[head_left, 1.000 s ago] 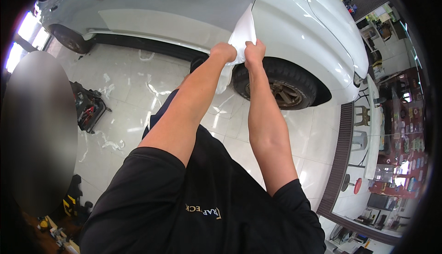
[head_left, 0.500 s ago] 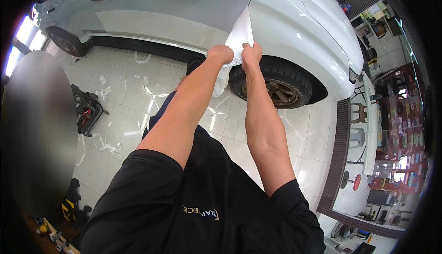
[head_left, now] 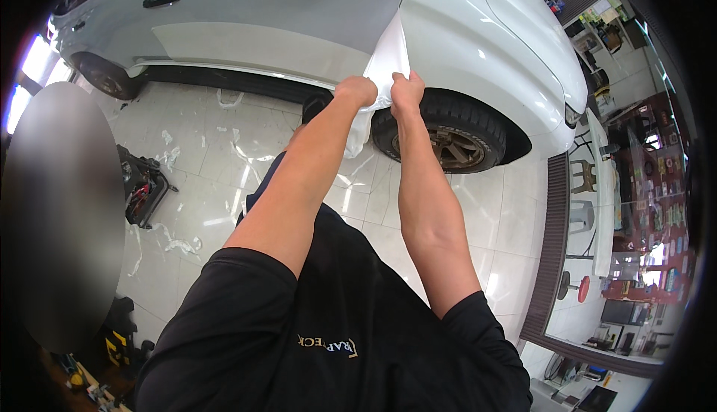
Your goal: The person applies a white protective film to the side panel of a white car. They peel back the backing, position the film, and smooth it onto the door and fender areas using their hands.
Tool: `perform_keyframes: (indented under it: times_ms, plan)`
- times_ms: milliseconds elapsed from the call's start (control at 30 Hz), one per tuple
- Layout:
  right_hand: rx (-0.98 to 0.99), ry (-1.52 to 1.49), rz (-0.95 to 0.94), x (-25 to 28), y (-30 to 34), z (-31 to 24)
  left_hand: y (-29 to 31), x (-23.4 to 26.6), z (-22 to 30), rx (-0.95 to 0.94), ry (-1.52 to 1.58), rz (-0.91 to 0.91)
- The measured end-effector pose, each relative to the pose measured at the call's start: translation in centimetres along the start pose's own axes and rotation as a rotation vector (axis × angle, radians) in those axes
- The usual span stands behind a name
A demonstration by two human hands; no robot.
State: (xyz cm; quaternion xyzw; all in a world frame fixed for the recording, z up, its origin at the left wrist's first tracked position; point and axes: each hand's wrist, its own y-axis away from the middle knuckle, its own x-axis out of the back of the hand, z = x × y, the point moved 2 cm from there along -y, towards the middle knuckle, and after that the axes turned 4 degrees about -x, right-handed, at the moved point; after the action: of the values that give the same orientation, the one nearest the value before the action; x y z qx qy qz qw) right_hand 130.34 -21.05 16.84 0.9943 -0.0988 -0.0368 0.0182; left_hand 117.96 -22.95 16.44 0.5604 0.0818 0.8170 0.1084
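Observation:
A sheet of white vinyl film (head_left: pixel 388 50) hangs partly loose from the car's side at the seam between front door (head_left: pixel 299 1) and front fender (head_left: pixel 463 46). My left hand (head_left: pixel 357 91) is closed on the film's left side, and my right hand (head_left: pixel 407 89) grips its right edge a short way off. Between them the film is drawn taut, narrowing upward to a point at the seam. Its loose lower end dangles beneath my left hand. A paler band runs along the lower door, with a greyer surface above it.
The front wheel (head_left: pixel 448 139) stands just right of my hands. Torn white scraps (head_left: pixel 179 245) litter the tiled floor (head_left: pixel 224 143) at left, near an open tool case (head_left: pixel 142 184). A blurred oval covers the far left. Stools (head_left: pixel 581 216) and shelving stand behind glass at right.
My hands keep hold of the film in nearly the same place. The whole view has shifted slightly; the film's peeled point at the seam looks about the same.

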Motion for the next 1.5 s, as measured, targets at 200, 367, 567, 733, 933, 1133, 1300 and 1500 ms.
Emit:
perform_keyframes:
  times_ms: [200,367,567,733,933,1133,1300,1500]
  plan:
    - [0.003,0.039,0.009,0.1,0.3,-0.1,0.3,0.0,-0.1,-0.026,-0.003,0.003]
    - [0.019,0.014,-0.001,0.0,0.9,-0.7,0.6,0.0,0.0,-0.025,-0.017,0.008]
    - [0.034,0.054,-0.01,0.1,1.0,-0.7,0.7,-0.2,-0.1,-0.017,0.028,0.016]
    - [0.073,0.159,-0.005,0.6,0.3,-0.7,0.6,-0.5,0.5,-0.027,0.031,0.001]
    - [0.081,0.196,-0.01,0.7,1.1,-1.5,1.3,-0.8,0.5,-0.068,0.059,0.026]
    - [0.068,0.174,0.006,0.7,1.1,-1.8,1.3,-0.4,0.7,-0.04,0.076,0.009]
    - [0.088,0.212,-0.008,1.3,0.2,-1.4,1.6,-0.3,1.2,-0.028,0.111,0.01]
    - [0.08,0.223,-0.018,1.1,0.9,-1.8,2.9,0.1,1.5,0.011,0.161,0.017]
